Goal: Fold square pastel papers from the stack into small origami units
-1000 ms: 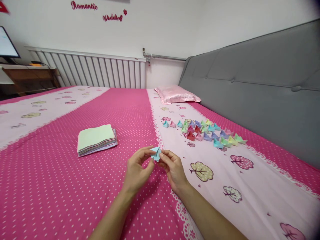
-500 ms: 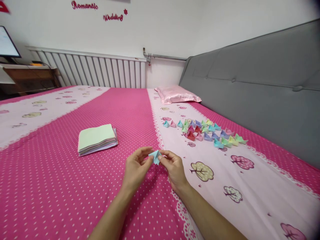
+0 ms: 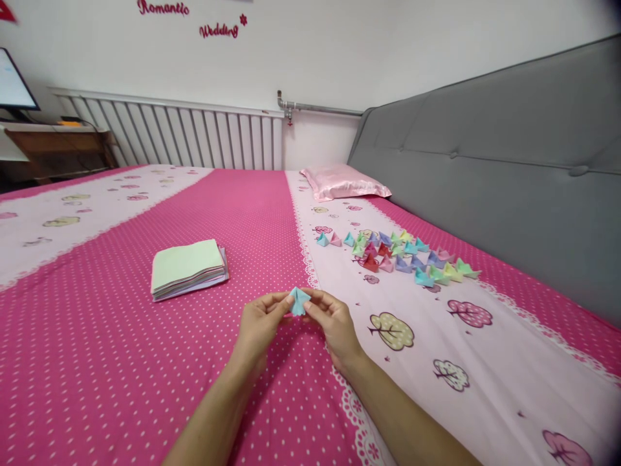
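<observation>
A small light-blue folded paper [image 3: 299, 302] is pinched between my two hands, just above the pink bedspread. My left hand [image 3: 262, 323] grips its left side with thumb and fingers. On the other side, my right hand [image 3: 334, 321] holds the paper's right edge, thumb in front and fingers behind. Part of the paper is hidden by the fingertips. To the left lies a stack of paper sheets [image 3: 188, 267], pale green on top. Several small folded paper boats [image 3: 402, 263] in many colours stand in a group to the right.
The bed's polka-dot bedspread [image 3: 121, 343] spreads below everything. A pink pillow [image 3: 344, 183] lies near the grey headboard [image 3: 495, 162] at right. Along the far wall runs a white radiator [image 3: 194, 133], and a monitor [image 3: 14, 81] stands on a desk at far left.
The light-blue paper has turned between the fingers and now shows a pointed top. My left hand's fingers have closed in on its left side; the stack and the boats have stayed put.
</observation>
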The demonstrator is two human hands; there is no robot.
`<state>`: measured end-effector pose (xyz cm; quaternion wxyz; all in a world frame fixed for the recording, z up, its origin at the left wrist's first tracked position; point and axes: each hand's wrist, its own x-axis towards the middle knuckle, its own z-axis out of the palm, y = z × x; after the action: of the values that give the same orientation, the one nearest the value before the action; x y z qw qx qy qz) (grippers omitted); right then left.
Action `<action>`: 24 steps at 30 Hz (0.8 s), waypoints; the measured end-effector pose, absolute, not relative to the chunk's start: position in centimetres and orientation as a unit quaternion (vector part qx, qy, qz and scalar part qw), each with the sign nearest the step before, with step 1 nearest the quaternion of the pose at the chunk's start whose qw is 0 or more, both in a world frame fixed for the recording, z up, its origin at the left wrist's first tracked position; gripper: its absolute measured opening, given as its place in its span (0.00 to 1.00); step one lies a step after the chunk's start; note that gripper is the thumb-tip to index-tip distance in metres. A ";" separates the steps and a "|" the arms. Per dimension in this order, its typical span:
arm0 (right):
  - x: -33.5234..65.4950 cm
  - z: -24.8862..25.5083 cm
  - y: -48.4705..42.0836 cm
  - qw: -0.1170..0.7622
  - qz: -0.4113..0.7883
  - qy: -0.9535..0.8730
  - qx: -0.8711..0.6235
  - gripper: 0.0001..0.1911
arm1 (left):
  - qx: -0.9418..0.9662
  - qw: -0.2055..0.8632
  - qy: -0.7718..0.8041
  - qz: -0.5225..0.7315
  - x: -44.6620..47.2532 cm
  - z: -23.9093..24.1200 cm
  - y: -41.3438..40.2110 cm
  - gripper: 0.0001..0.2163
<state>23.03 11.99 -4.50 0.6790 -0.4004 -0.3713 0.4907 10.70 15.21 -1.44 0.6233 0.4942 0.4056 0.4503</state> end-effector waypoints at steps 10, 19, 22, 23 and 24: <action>22.9 -4.8 12.1 0.686 0.470 -0.372 -0.413 0.11 | 0.521 0.588 0.420 0.454 11.1 -1.9 15.1 0.16; 23.0 -5.0 12.2 0.672 0.475 -0.368 -0.433 0.10 | 0.499 0.621 0.410 0.444 11.0 -2.0 15.0 0.12; 23.0 -4.7 12.1 0.680 0.463 -0.369 -0.433 0.07 | 0.490 0.627 0.403 0.452 11.0 -1.7 14.9 0.09; 22.9 -4.5 12.1 0.683 0.461 -0.365 -0.433 0.06 | 0.490 0.628 0.402 0.451 11.0 -1.6 14.9 0.09; 22.9 -4.4 12.0 0.686 0.460 -0.361 -0.432 0.06 | 0.489 0.629 0.402 0.451 11.0 -1.5 14.8 0.09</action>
<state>22.92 12.02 -4.40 0.6862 -0.4323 -0.3609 0.4604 11.01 14.82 -1.54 0.6289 0.4892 0.4021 0.4511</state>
